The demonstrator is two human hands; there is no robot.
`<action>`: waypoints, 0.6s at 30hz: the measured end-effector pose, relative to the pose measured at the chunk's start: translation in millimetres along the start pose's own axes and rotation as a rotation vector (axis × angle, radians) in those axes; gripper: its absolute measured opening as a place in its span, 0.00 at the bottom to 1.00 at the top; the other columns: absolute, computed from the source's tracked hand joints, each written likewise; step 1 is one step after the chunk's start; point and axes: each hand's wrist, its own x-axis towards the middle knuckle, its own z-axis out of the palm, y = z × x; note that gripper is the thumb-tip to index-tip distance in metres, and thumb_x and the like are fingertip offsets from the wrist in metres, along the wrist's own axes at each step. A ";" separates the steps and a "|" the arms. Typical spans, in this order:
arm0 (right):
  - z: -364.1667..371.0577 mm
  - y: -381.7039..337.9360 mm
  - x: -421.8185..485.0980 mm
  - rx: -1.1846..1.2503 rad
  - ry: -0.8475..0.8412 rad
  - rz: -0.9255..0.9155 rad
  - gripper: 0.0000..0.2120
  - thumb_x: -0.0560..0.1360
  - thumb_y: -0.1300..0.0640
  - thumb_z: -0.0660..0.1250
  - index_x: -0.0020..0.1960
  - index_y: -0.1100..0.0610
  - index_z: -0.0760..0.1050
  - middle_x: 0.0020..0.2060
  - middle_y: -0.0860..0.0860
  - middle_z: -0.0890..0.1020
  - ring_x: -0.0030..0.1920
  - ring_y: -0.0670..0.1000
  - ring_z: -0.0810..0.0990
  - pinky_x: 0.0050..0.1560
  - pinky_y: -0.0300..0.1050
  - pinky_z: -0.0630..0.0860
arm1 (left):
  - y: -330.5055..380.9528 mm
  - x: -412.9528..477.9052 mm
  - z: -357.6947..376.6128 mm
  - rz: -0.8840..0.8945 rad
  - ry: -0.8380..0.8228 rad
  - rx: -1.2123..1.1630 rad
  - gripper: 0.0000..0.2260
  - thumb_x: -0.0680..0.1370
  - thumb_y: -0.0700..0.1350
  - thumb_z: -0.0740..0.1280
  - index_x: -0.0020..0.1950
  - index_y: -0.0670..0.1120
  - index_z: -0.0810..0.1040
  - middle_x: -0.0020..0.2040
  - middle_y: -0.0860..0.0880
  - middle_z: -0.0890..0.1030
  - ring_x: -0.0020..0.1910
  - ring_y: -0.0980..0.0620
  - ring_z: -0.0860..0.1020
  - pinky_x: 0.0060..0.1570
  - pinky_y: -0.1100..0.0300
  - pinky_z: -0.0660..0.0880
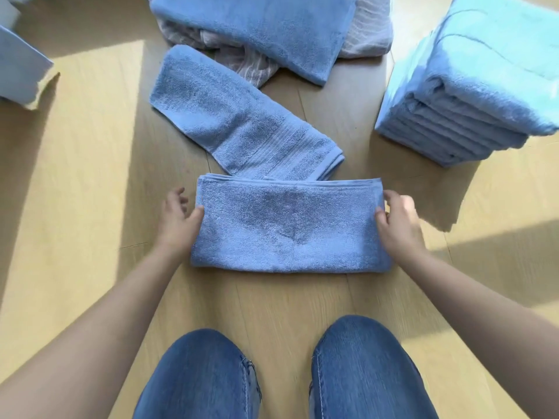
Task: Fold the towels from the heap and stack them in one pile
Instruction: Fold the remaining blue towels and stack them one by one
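A folded blue towel [290, 225] lies flat on the wooden floor in front of my knees. My left hand [178, 219] holds its left edge, thumb on top of the cloth. At the towel's right edge, my right hand [399, 222] grips the cloth with curled fingers. Just behind it lies a second blue towel [239, 119], folded into a long strip and set at an angle. Farther back sits the heap [260, 31] of blue and pale striped towels. A pile of several folded blue towels [472, 95] stands at the right.
My jeans-clad knees [284, 373] are at the bottom of the view. A pale blue object [21, 71] sits at the far left edge. Wooden floor [90, 176] with patches of sunlight surrounds the towels.
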 end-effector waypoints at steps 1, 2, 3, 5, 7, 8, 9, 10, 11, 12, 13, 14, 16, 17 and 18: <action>6.3 1.7 -9.5 0.038 -0.011 0.053 0.21 0.78 0.58 0.57 0.70 0.57 0.61 0.62 0.61 0.69 0.60 0.62 0.71 0.58 0.50 0.67 | -9.9 -10.3 3.4 -0.039 -0.025 -0.032 0.22 0.77 0.37 0.63 0.69 0.37 0.63 0.64 0.38 0.71 0.61 0.42 0.71 0.59 0.54 0.68; 12.6 4.4 -18.0 0.065 -0.025 0.093 0.23 0.77 0.57 0.57 0.71 0.57 0.60 0.64 0.61 0.68 0.60 0.62 0.72 0.58 0.50 0.68 | -18.2 -20.9 6.3 -0.081 -0.051 -0.065 0.20 0.77 0.37 0.63 0.68 0.37 0.64 0.63 0.39 0.72 0.60 0.43 0.72 0.57 0.57 0.67; 18.6 8.0 -25.2 0.082 -0.035 0.114 0.24 0.77 0.58 0.58 0.72 0.57 0.58 0.64 0.61 0.68 0.60 0.63 0.72 0.59 0.51 0.68 | -26.1 -30.5 8.6 -0.116 -0.070 -0.087 0.19 0.76 0.36 0.63 0.66 0.37 0.66 0.62 0.40 0.74 0.57 0.45 0.73 0.54 0.59 0.67; 26.7 15.4 -36.2 0.106 -0.043 0.137 0.25 0.76 0.59 0.60 0.72 0.58 0.58 0.64 0.62 0.68 0.61 0.63 0.71 0.60 0.53 0.69 | -38.3 -44.5 11.0 -0.155 -0.086 -0.076 0.14 0.76 0.36 0.63 0.62 0.36 0.71 0.55 0.42 0.76 0.51 0.50 0.72 0.49 0.61 0.65; 29.5 21.5 -43.0 0.121 -0.072 0.182 0.25 0.76 0.61 0.60 0.72 0.59 0.58 0.63 0.63 0.67 0.62 0.63 0.69 0.62 0.54 0.67 | -47.4 -52.1 11.2 -0.182 -0.102 -0.067 0.08 0.77 0.36 0.63 0.56 0.36 0.73 0.47 0.44 0.75 0.47 0.50 0.71 0.44 0.61 0.64; 29.5 24.7 -45.4 0.127 -0.093 0.191 0.26 0.76 0.61 0.61 0.72 0.60 0.57 0.64 0.63 0.67 0.64 0.63 0.68 0.63 0.53 0.65 | -51.1 -54.3 10.3 -0.194 -0.110 -0.073 0.06 0.77 0.37 0.63 0.53 0.37 0.74 0.44 0.44 0.75 0.46 0.50 0.71 0.39 0.60 0.65; 28.5 27.6 -47.3 0.130 -0.114 0.186 0.26 0.76 0.62 0.61 0.72 0.61 0.57 0.64 0.63 0.67 0.65 0.62 0.67 0.63 0.52 0.64 | -54.3 -55.8 9.5 -0.208 -0.114 -0.082 0.03 0.77 0.37 0.64 0.50 0.38 0.73 0.40 0.46 0.75 0.44 0.50 0.71 0.35 0.60 0.65; 27.2 30.7 -48.5 0.131 -0.134 0.177 0.26 0.76 0.63 0.62 0.71 0.61 0.58 0.64 0.63 0.68 0.65 0.61 0.67 0.63 0.51 0.64 | -57.7 -56.5 8.6 -0.223 -0.114 -0.083 0.02 0.77 0.37 0.64 0.47 0.39 0.73 0.37 0.47 0.74 0.43 0.49 0.71 0.34 0.62 0.65; 25.4 33.2 -49.5 0.127 -0.155 0.171 0.26 0.76 0.63 0.63 0.71 0.62 0.58 0.64 0.63 0.69 0.65 0.61 0.67 0.63 0.50 0.64 | -60.6 -56.7 8.2 -0.234 -0.115 -0.072 0.03 0.77 0.37 0.65 0.44 0.39 0.73 0.35 0.48 0.73 0.40 0.49 0.71 0.34 0.63 0.65; 23.8 35.7 -50.5 0.120 -0.174 0.170 0.25 0.75 0.63 0.63 0.70 0.62 0.59 0.63 0.63 0.70 0.64 0.61 0.68 0.62 0.49 0.64 | -63.5 -57.1 8.3 -0.246 -0.121 -0.049 0.05 0.76 0.37 0.65 0.41 0.40 0.72 0.33 0.49 0.72 0.37 0.49 0.71 0.33 0.63 0.64; 22.7 38.0 -52.4 0.110 -0.190 0.173 0.24 0.75 0.63 0.64 0.69 0.63 0.60 0.62 0.63 0.71 0.64 0.61 0.69 0.60 0.49 0.65 | -65.8 -58.3 8.5 -0.259 -0.134 -0.019 0.08 0.76 0.38 0.66 0.37 0.42 0.70 0.32 0.49 0.71 0.34 0.50 0.69 0.32 0.62 0.63; 21.5 40.2 -55.0 0.100 -0.201 0.178 0.23 0.75 0.63 0.64 0.68 0.64 0.61 0.62 0.63 0.71 0.63 0.61 0.69 0.59 0.49 0.66 | -67.4 -60.2 8.9 -0.270 -0.152 0.026 0.11 0.76 0.38 0.66 0.35 0.43 0.68 0.32 0.49 0.70 0.32 0.50 0.68 0.31 0.61 0.63; 22.5 44.8 -59.6 0.079 -0.221 0.190 0.23 0.75 0.63 0.64 0.67 0.64 0.62 0.62 0.63 0.71 0.63 0.61 0.70 0.58 0.48 0.66 | -72.3 -62.5 9.9 -0.269 -0.189 0.169 0.13 0.76 0.39 0.67 0.34 0.43 0.66 0.31 0.48 0.68 0.35 0.49 0.68 0.31 0.59 0.60; 23.0 46.9 -63.7 0.074 -0.226 0.195 0.23 0.75 0.62 0.64 0.67 0.64 0.61 0.62 0.63 0.71 0.63 0.61 0.70 0.59 0.49 0.66 | -74.6 -64.8 9.2 -0.253 -0.206 0.251 0.14 0.76 0.40 0.67 0.33 0.43 0.66 0.30 0.49 0.68 0.37 0.48 0.68 0.30 0.59 0.59; 24.3 49.2 -67.5 0.075 -0.235 0.201 0.24 0.75 0.62 0.65 0.68 0.63 0.61 0.63 0.63 0.71 0.63 0.61 0.70 0.59 0.49 0.66 | -77.5 -67.0 8.1 -0.237 -0.225 0.325 0.16 0.76 0.41 0.67 0.32 0.43 0.65 0.30 0.49 0.68 0.39 0.48 0.69 0.29 0.58 0.59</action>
